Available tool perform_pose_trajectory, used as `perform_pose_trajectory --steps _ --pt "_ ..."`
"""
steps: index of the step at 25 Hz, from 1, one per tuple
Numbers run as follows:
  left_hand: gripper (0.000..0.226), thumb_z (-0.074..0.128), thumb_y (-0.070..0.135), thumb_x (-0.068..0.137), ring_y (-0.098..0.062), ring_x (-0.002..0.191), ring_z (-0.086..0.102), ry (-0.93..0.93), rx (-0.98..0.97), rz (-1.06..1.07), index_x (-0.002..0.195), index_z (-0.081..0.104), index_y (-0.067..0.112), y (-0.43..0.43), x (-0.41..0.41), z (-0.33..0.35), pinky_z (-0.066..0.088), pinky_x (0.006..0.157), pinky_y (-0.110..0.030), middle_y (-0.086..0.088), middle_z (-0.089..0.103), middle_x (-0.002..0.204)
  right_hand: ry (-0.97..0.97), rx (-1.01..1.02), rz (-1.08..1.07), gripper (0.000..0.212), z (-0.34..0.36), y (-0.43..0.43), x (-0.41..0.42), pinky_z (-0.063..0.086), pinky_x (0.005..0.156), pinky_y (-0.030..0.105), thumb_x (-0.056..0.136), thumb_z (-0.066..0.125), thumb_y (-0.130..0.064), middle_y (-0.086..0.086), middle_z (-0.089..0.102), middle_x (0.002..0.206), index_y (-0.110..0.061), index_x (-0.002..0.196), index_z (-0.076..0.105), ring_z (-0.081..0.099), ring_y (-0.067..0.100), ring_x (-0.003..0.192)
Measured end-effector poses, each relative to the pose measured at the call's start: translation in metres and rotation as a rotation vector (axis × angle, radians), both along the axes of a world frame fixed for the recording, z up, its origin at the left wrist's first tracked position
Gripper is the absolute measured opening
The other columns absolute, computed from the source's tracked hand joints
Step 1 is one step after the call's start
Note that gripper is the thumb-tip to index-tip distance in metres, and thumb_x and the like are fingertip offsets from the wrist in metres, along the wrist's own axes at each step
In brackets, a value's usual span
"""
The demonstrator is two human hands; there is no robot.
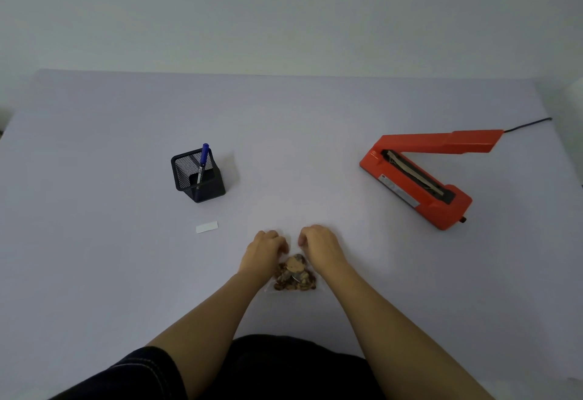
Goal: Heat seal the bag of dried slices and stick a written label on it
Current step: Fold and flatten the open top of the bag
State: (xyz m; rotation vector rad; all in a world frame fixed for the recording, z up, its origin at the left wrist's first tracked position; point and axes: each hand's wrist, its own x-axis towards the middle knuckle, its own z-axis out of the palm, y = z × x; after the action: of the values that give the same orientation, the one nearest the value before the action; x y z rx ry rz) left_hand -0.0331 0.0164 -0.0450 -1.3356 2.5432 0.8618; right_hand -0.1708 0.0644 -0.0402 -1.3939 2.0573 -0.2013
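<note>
Closest to my camera is the dark clothing (284, 365) at the bottom, hanging over the near edge of the worktop (94, 257), with 2 bare forearms reaching out from it.

Grip first: the left hand (263, 249) and right hand (318, 246) sit side by side with a small gap between them. Both have their fingers curled down onto the far end of the bag of dried slices (295, 275), pinching the clear plastic there as far as I can see. That plastic is so see-through I can't make out the actual mouth of the bag. The bag lies flat near the middle of the near edge, with the brown slices bunched in the half closest to me, between the 2 wrists.

Going outward, a small white label (206, 227) lies flat to the left of the left hand, well apart from it. Beyond that stands a black mesh pen holder (198, 175) with 1 blue pen (203, 159) leaning in it, cap end up.

Over toward the right edge is the orange heat sealer (419, 172), its arm lifted so the sealing strip is showing. A black cord (527, 124) runs from its far end toward the far right corner.
</note>
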Motion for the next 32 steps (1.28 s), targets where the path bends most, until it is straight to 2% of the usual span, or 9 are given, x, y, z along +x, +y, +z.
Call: perform_pose_trajectory --steps 5,8,11,17,22,28,32 --pt "0.04 0.048 0.004 0.091 -0.024 0.116 0.043 0.072 0.0 -0.027 0.128 0.054 0.016 -0.003 -0.001 -0.002 0.039 0.097 -0.03 -0.003 0.052 0.131 -0.023 -0.024 -0.004 0.024 0.0 -0.001 -0.002 0.049 0.081 0.032 0.085 0.056 0.001 0.009 0.057 0.106 -0.008 0.105 0.065 0.058 0.022 0.093" --pt "0.045 0.047 0.003 0.09 -0.025 0.122 0.04 0.062 0.015 -0.035 0.133 0.049 0.016 -0.006 -0.002 -0.001 0.037 0.102 -0.032 -0.005 0.048 0.136 -0.003 -0.037 0.023 0.037 -0.001 -0.002 -0.002 0.047 0.09 0.036 0.086 0.058 -0.001 0.009 0.051 0.119 -0.008 0.122 0.056 0.052 0.025 0.107" --pt "0.05 0.049 0.003 0.089 -0.025 0.127 0.038 0.038 0.025 -0.045 0.137 0.045 0.015 -0.01 -0.002 -0.001 0.034 0.107 -0.033 -0.005 0.045 0.14 0.02 -0.035 0.007 0.046 -0.001 -0.002 -0.003 0.045 0.094 0.036 0.085 0.061 -0.005 0.011 0.042 0.125 -0.008 0.13 0.048 0.047 0.027 0.111" --pt "0.061 0.057 0.009 0.086 -0.024 0.133 0.03 -0.01 0.076 0.047 0.142 0.034 0.018 -0.012 -0.003 0.001 0.034 0.108 -0.039 -0.003 0.034 0.147 0.028 -0.004 -0.114 0.049 0.002 0.001 -0.001 0.046 0.089 0.035 0.084 0.065 -0.011 0.012 0.038 0.125 -0.011 0.128 0.045 0.044 0.027 0.109" --pt "0.077 0.071 0.015 0.079 -0.031 0.126 0.028 0.015 0.146 0.395 0.141 0.026 0.012 -0.009 -0.004 0.008 0.036 0.103 -0.039 -0.012 0.026 0.138 -0.069 -0.006 -0.342 0.062 0.004 -0.001 0.002 0.047 0.088 0.034 0.078 0.072 -0.008 0.013 0.036 0.128 -0.01 0.129 0.037 0.046 0.028 0.109" --pt "0.074 0.07 0.002 0.078 -0.031 0.116 0.047 0.123 0.238 0.555 0.138 0.029 0.005 0.001 -0.008 0.004 0.044 0.101 -0.035 -0.015 0.028 0.137 -0.208 -0.068 -0.52 0.068 0.001 0.003 0.004 0.046 0.086 0.027 0.072 0.072 0.001 0.012 0.033 0.127 -0.01 0.129 0.037 0.05 0.026 0.104" --pt "0.068 0.07 0.001 0.077 -0.029 0.106 0.054 0.15 0.283 0.605 0.134 0.034 0.006 -0.002 -0.005 0.003 0.048 0.096 -0.032 -0.013 0.029 0.134 -0.277 -0.118 -0.588 0.067 -0.002 0.007 0.006 0.05 0.08 0.029 0.072 0.072 0.002 0.007 0.038 0.118 -0.012 0.127 0.039 0.054 0.021 0.091"
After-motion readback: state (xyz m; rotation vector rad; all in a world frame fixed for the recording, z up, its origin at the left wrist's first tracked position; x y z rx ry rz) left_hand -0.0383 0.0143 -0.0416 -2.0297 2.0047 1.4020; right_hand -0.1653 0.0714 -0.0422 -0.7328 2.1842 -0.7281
